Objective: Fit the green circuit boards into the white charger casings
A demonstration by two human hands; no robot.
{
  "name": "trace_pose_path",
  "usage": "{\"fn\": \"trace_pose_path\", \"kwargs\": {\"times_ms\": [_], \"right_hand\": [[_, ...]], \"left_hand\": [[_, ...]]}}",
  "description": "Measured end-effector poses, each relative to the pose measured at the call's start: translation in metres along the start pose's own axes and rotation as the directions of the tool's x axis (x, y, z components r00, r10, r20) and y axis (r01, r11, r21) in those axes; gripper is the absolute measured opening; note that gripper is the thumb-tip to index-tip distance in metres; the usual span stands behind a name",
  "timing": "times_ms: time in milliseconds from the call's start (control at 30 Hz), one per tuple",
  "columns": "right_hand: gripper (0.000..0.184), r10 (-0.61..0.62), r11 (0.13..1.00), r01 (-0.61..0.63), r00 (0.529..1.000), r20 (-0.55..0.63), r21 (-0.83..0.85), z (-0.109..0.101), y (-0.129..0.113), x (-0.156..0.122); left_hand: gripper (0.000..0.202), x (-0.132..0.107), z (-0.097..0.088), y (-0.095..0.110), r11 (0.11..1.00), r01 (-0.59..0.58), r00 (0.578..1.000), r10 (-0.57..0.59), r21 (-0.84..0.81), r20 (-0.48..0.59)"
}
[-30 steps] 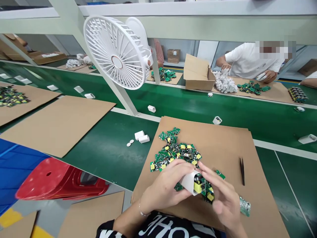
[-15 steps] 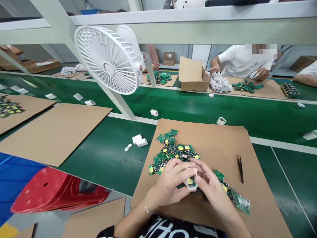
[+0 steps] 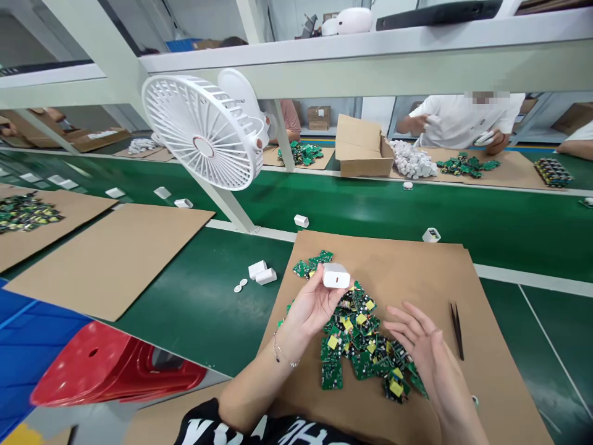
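Observation:
My left hand (image 3: 311,309) is closed round a white charger housing (image 3: 336,276), held up over the cardboard sheet. The housing's end face with a small port slot is turned toward me. To the right, my right hand (image 3: 428,346) hangs with its fingers spread and nothing in it. Below and between both hands lies a loose heap of green circuit boards (image 3: 365,334) with yellow components, partly hidden by my left hand. Black tweezers (image 3: 456,330) rest on the cardboard sheet (image 3: 417,266), right of my right hand.
Two white housings (image 3: 265,276) and two small white discs (image 3: 238,288) lie left of the sheet. A green conveyor belt (image 3: 370,201) carries several white housings beyond it. A white fan (image 3: 204,136) hangs from the frame. Opposite, a person in a white shirt (image 3: 467,120) works behind a cardboard box (image 3: 365,165).
My hands have parted. My left hand has lifted the housing and turned its port end toward me; my right hand has let go and moved right. Housings on the belt have shifted right.

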State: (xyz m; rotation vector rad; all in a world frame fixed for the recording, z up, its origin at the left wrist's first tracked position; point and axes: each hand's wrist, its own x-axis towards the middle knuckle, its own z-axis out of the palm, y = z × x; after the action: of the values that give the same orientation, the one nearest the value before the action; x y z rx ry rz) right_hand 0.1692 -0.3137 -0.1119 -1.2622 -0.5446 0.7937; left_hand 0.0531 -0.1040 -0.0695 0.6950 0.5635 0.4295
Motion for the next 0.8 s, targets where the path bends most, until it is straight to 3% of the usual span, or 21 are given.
{"fn": "trace_pose_path", "kwargs": {"times_ms": [67, 133, 233, 300, 400, 533, 667, 800], "right_hand": [[0.049, -0.017, 0.999, 0.013, 0.997, -0.077, -0.045, -0.007, 0.007, 0.001], [0.048, -0.052, 0.994, 0.040, 0.991, -0.123, -0.100, -0.018, 0.014, 0.005], [0.047, -0.079, 0.978, 0.054, 0.990, -0.119, -0.204, -0.034, 0.020, 0.010], [0.046, -0.048, 0.954, 0.016, 0.994, -0.102, -0.299, -0.039, 0.019, 0.011], [0.043, -0.010, 0.873, -0.048, 0.993, -0.117, -0.486, -0.039, 0.013, 0.007], [0.038, -0.033, 0.654, 0.046, 0.999, 0.032, -0.755, -0.035, 0.000, 0.014], [0.035, 0.000, 0.398, 0.229, 0.968, 0.250, -0.888, -0.023, -0.009, 0.056], [0.038, 0.037, 0.408, 0.411, 0.885, 0.465, -0.815, 0.002, -0.001, 0.111]], "left_hand": [[0.037, 0.027, 0.001, 0.001, 0.908, -0.154, 0.988, 0.152, 0.390, 0.037], [0.037, 0.068, 0.006, 0.007, 0.681, -0.256, 0.960, 0.265, 0.686, 0.094], [0.049, 0.142, 0.016, 0.023, 0.489, -0.283, 0.937, 0.324, 0.825, 0.130], [0.043, 0.185, 0.021, 0.031, 0.333, -0.267, 0.934, 0.321, 0.905, 0.157], [0.037, 0.224, 0.020, 0.035, 0.103, -0.237, 0.945, 0.254, 0.966, 0.204], [0.047, 0.234, -0.002, 0.051, -0.140, -0.213, 0.960, 0.155, 0.967, 0.234], [0.046, 0.226, -0.037, 0.087, -0.267, -0.122, 0.984, 0.090, 0.956, 0.151], [0.037, 0.212, -0.060, 0.102, -0.259, -0.060, 0.991, 0.103, 0.964, 0.089]]}}
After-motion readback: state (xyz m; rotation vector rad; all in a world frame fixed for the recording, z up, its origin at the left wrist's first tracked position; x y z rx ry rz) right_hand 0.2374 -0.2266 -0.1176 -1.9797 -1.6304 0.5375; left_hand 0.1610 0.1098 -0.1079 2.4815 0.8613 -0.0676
